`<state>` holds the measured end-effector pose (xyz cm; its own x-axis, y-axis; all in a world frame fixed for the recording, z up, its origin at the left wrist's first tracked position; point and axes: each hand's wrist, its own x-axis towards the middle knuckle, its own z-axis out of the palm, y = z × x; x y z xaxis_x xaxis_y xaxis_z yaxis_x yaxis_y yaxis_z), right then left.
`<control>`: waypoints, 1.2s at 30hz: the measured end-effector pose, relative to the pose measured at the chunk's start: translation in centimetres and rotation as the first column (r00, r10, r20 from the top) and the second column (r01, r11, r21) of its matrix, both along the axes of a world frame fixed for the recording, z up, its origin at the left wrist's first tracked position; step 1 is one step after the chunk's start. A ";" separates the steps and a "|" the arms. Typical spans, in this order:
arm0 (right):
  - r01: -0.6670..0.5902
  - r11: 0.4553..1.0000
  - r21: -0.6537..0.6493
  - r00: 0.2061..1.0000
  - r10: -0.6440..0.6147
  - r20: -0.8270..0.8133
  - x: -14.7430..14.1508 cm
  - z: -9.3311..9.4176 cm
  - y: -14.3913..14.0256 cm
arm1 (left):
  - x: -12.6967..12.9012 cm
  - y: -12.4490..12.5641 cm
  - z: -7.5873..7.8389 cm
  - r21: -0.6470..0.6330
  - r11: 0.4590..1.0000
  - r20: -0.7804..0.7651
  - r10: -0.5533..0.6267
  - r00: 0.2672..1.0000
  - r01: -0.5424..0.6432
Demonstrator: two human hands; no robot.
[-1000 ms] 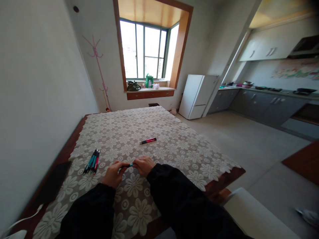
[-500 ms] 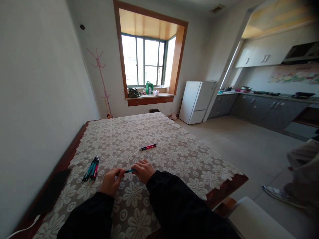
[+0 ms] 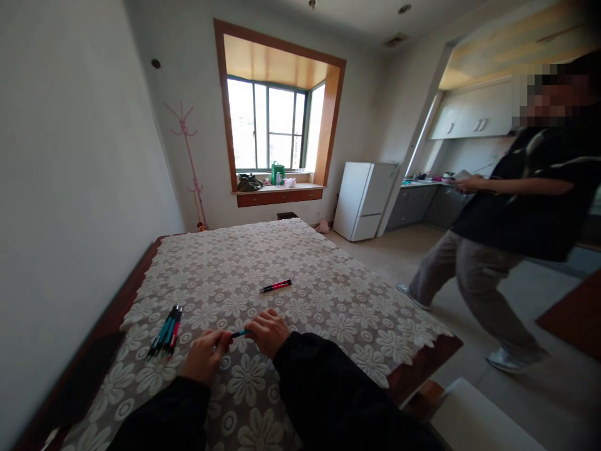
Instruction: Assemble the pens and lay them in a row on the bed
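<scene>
- The left hand and the right hand met low in the frame, just left of centre, both pinched on one teal pen; the left fingers closed on its left end, the right fingers on its right end.
- The teal pen lay level just above the lace cloth, only its short middle showing between the two hands.
- A bundle of pens, teal and red, lay on the cloth to the left of the left hand, near the bench's left side.
- A red pen lay alone near the frame's centre, above the right hand and well apart from it.
- The bench showed its dark wooden edge at lower right, where the cloth's scalloped border ended; the left edge ran close along the white wall.
- Bare cloth stretched from the red pen to the bench's far edge, below the window.
- A person strode across the open floor at the right of the frame, well apart from the bench.
- A white fridge stood against the far wall, right of centre.
</scene>
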<state>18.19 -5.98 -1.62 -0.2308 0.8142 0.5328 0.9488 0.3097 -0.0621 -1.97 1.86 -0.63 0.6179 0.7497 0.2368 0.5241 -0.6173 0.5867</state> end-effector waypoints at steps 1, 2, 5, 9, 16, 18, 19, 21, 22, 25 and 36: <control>-0.004 1.000 -0.020 1.000 0.004 -0.007 0.0 -0.1 0.0 | 0.0 0.0 0.0 0.013 1.000 0.009 -0.006 1.000 0.006; -0.007 0.999 -0.043 1.000 0.007 -0.019 0.0 -0.2 0.0 | 0.0 0.1 -0.1 0.026 1.000 0.022 -0.010 1.000 0.010; -0.015 0.993 -0.114 0.997 0.007 -0.072 0.2 -0.5 0.0 | -0.1 0.1 -0.2 0.057 0.998 0.067 -0.024 0.997 0.020; -0.020 0.993 -0.114 0.991 0.005 -0.131 0.3 -0.7 0.1 | 0.0 -0.2 -0.1 0.087 0.996 0.130 -0.017 0.991 0.006; 0.049 0.999 -0.016 0.978 -0.051 -0.204 0.4 -0.5 0.3 | 0.4 -0.9 0.2 0.078 0.993 0.203 0.067 0.977 -0.085; 0.060 0.998 -0.017 0.972 -0.062 -0.228 0.6 -0.6 0.4 | 0.3 -0.8 0.3 0.072 0.991 0.211 0.098 0.973 -0.116; 0.062 0.998 -0.017 0.969 -0.064 -0.240 0.6 -0.6 0.4 | 0.3 -0.7 0.3 0.067 0.989 0.216 0.114 0.970 -0.132; 0.066 0.998 -0.006 0.962 -0.066 -0.267 0.7 -0.8 0.5 | 0.2 -0.7 0.4 0.055 0.987 0.222 0.135 0.966 -0.150; 0.067 0.998 0.004 0.958 -0.063 -0.281 0.8 -0.8 0.5 | 0.2 -0.7 0.4 0.048 0.988 0.222 0.135 0.965 -0.150; 0.071 0.996 0.051 0.943 -0.050 -0.329 0.8 -0.9 0.5 | 0.2 -0.8 0.5 0.031 0.992 0.211 0.116 0.971 -0.125; 0.051 0.976 0.210 0.942 0.023 -0.334 0.6 -0.1 0.2 | 0.3 -1.1 0.5 0.007 0.995 0.247 0.096 0.964 -0.101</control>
<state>18.83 -5.77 -1.68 0.0001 0.6750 0.7378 0.8891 0.3376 -0.3091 -1.65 0.77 -0.10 0.4618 0.7978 0.3877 0.4242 -0.5825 0.6934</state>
